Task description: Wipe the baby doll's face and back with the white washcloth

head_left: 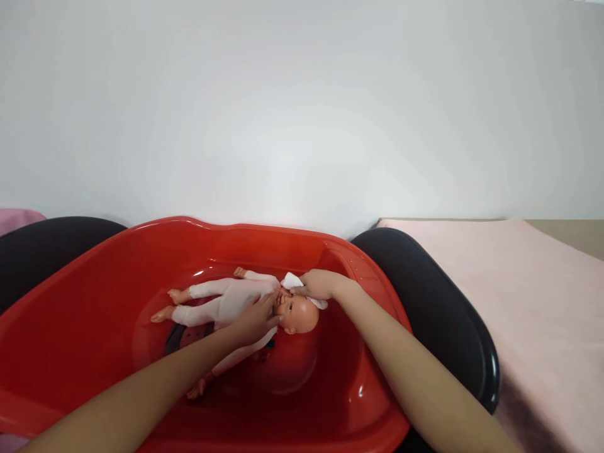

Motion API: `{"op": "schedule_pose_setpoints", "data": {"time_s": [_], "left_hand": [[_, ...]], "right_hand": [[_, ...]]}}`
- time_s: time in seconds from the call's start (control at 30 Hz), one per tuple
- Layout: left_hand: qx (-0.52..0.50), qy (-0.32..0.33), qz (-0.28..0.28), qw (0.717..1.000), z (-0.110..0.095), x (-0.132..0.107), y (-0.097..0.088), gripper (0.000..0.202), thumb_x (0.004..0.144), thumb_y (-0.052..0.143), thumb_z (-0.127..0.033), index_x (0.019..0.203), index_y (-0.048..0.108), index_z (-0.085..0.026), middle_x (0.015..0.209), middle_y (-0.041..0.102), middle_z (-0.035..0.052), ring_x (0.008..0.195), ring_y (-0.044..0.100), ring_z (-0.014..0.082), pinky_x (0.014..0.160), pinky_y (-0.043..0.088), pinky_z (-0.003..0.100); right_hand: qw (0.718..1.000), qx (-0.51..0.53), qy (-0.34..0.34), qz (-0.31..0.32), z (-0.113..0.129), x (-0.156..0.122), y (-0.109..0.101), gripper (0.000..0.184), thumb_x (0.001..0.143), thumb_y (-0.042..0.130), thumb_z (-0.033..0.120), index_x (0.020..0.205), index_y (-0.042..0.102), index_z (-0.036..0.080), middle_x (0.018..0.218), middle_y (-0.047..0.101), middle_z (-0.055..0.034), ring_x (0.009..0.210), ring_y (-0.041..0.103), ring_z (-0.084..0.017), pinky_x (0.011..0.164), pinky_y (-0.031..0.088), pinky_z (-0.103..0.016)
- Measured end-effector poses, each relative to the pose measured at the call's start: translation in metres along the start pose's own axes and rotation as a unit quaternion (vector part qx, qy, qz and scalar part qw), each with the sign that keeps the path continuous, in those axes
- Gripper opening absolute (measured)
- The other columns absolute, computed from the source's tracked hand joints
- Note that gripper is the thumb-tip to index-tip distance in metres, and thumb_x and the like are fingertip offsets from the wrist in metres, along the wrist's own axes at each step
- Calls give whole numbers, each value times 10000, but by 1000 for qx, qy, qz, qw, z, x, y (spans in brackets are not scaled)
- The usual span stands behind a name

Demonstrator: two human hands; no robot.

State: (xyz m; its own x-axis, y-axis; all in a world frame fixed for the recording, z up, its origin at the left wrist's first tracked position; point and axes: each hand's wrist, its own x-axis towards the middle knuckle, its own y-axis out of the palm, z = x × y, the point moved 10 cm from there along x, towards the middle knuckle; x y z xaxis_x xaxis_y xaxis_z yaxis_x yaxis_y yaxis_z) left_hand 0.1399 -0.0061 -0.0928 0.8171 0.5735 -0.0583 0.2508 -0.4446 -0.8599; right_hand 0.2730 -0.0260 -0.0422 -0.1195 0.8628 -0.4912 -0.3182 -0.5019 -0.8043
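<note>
A bald baby doll (302,314) in white clothes lies on its back in a red baby bathtub (108,302), its head to the right and its bare feet to the left. My left hand (257,318) rests over its upper chest and neck, thumb and fingers closed around the chin. In my right hand (321,284), the fingers are bent around a white cloth (292,280) against the far side of the doll's face. Part of the cloth shows below that hand, beside the head. The covered part of the neck is hidden.
Under the doll, a dark support (189,335) shows in part. Black rounded panels flank the tub, one at the left (61,251) and one at the right (425,296). A pink-covered surface (528,302) lies farther right. Behind everything stands a white wall (302,113).
</note>
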Motion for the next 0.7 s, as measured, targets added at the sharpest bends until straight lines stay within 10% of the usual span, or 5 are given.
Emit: {"op": "schedule_pose_setpoints", "data": {"time_s": [0.3,0.53,0.7], "left_hand": [[3,9,0,1000,-1,1,0,667,950,487,-343,1594,439,-176,1549,595,123,1385,568,320,1143,421,369],[5,-11,-1,1000,11,4,5,707,939,516,-411,1601,438,-176,1523,616,132,1352,590,374,1117,439,400],[-38,-13,11,999,10,6,4,705,901,531,-448,1561,493,-202,1476,654,141,1338,595,396,1115,437,435]], "right_hand": [[983,108,20,147,-3,-13,29,397,1004,575,494,854,693,145,902,765,-101,727,696,-206,719,560,-320],[999,16,36,24,-23,-3,0,508,1005,522,595,1005,746,139,1034,767,-112,879,700,-240,777,512,-315],[993,-25,48,103,-29,2,21,504,911,667,584,1049,767,109,1022,774,-113,894,722,-259,808,528,-324]]}}
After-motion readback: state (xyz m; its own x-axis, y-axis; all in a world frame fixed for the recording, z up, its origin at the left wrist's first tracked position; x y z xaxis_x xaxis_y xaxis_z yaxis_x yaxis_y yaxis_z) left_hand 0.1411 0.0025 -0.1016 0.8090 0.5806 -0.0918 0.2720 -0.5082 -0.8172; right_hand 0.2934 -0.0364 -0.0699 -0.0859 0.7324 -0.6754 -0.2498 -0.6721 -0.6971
